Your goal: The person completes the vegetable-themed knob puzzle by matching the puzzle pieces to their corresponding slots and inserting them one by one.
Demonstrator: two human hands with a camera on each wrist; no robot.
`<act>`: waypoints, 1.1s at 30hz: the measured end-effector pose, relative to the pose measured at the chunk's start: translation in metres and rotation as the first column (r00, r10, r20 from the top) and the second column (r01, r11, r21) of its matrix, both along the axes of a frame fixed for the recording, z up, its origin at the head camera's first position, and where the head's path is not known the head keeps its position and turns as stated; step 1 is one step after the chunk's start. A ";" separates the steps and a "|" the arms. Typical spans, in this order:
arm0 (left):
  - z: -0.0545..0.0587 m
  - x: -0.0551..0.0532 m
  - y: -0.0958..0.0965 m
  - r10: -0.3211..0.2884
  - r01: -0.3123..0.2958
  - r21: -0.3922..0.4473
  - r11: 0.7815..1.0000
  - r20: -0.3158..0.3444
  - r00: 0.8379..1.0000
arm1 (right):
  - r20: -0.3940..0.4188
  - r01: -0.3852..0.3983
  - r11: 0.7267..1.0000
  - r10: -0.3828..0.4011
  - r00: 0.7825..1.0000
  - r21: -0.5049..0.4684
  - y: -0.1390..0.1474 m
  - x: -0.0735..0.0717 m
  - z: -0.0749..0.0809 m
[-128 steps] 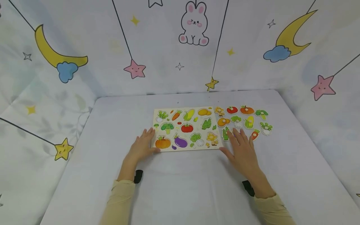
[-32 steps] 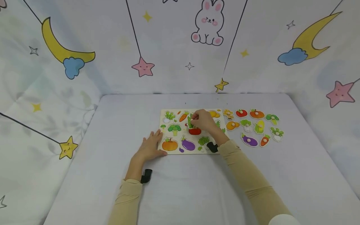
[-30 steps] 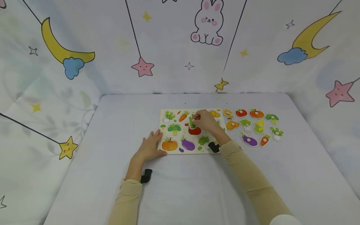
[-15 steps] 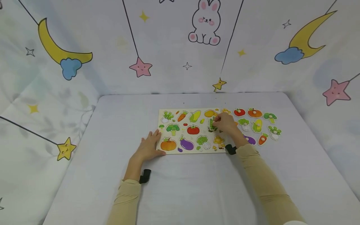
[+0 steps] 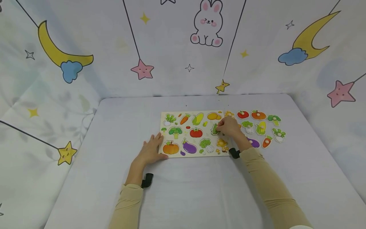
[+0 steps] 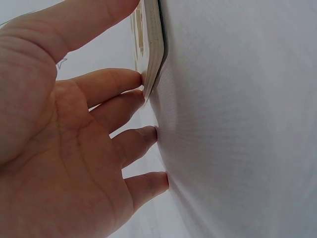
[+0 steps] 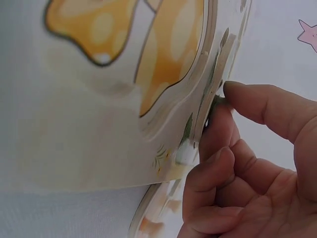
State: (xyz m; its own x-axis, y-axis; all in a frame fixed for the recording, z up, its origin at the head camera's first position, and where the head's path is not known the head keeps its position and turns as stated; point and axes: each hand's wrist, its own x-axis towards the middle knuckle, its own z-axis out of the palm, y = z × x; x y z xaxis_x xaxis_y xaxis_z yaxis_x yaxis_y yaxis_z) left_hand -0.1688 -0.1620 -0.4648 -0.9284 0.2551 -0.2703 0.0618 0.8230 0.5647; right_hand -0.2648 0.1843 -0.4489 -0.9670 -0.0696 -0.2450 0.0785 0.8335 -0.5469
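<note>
A wooden vegetable puzzle board (image 5: 187, 137) lies on the table, its printed shapes facing up. My left hand (image 5: 150, 151) has its fingers spread at the board's left edge; in the left wrist view two fingertips touch the corner of the board (image 6: 154, 42) while the others rest on the cloth. With thumb and forefinger my right hand (image 5: 231, 128) pinches the green asparagus piece (image 5: 214, 129), over the asparagus shape on the board's right side. In the right wrist view the fingertips of the right hand (image 7: 247, 168) are close to the board surface, the other fingers curled.
Several knobbed pieces lie right of the board, among them a tomato (image 5: 243, 114), pumpkin (image 5: 258, 115), broccoli (image 5: 274, 119), corn (image 5: 260, 128), carrot (image 5: 267, 142) and eggplant (image 5: 254, 142). My right hand partly covers the nearest ones. A printed cloth wall (image 5: 171, 82) stands behind the table.
At first my right hand lay spread by the loose pieces. It took the asparagus piece over the tomato picture, then rightward to its matching shape. The left hand stayed at the board's edge.
</note>
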 end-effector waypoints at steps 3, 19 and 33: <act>-0.001 0.000 0.000 0.000 0.000 0.000 1.000 0.000 1.000 | 0.000 0.000 1.000 0.000 1.000 0.003 -0.001 -0.001 0.000; 0.000 0.001 0.001 0.010 -0.010 -0.002 1.000 -0.003 1.000 | 0.001 -0.042 0.999 0.042 0.999 0.033 -0.001 0.000 0.000; -0.002 0.000 0.001 0.004 -0.004 0.006 1.000 -0.006 1.000 | 0.024 0.022 0.994 -0.025 0.999 0.111 0.078 0.042 0.022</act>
